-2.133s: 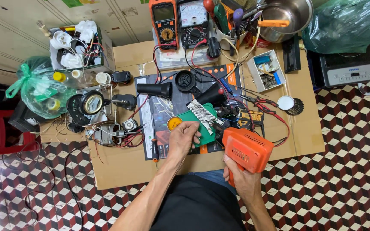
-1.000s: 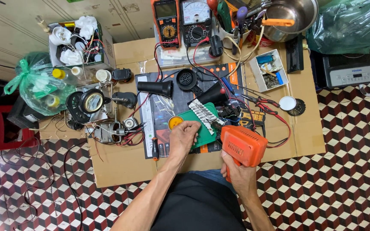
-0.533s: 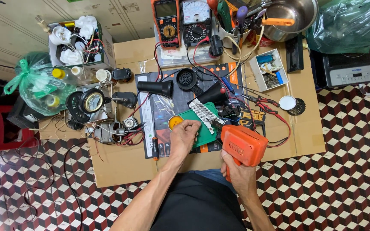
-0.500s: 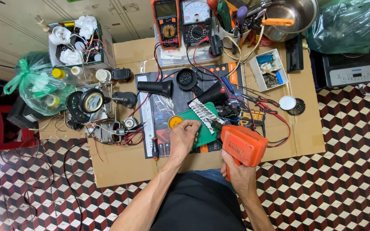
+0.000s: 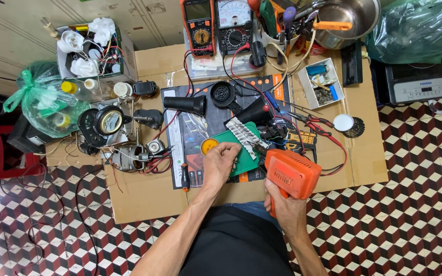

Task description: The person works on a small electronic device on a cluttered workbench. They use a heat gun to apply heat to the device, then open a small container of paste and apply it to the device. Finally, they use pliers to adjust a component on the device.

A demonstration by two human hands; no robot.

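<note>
**Board pinned, orange gun at its edge**

We sit at a cardboard bench (image 5: pixel 149 199) crowded with gear, so that everything stays within arm's reach: two meters (image 5: pixel 218 25) stand at the far edge and a green bag (image 5: pixel 42 105) sits off to the left. On the dark mat (image 5: pixel 190 138) lies the green board (image 5: pixel 244 148), flat, where we can press on it. Our left hand (image 5: pixel 220 161) is curled into a fist on the board's near corner, steadying it. Our right hand (image 5: pixel 285 207) grips the handle of the orange gun (image 5: pixel 292 174), whose nose points at the board's right edge.
</note>
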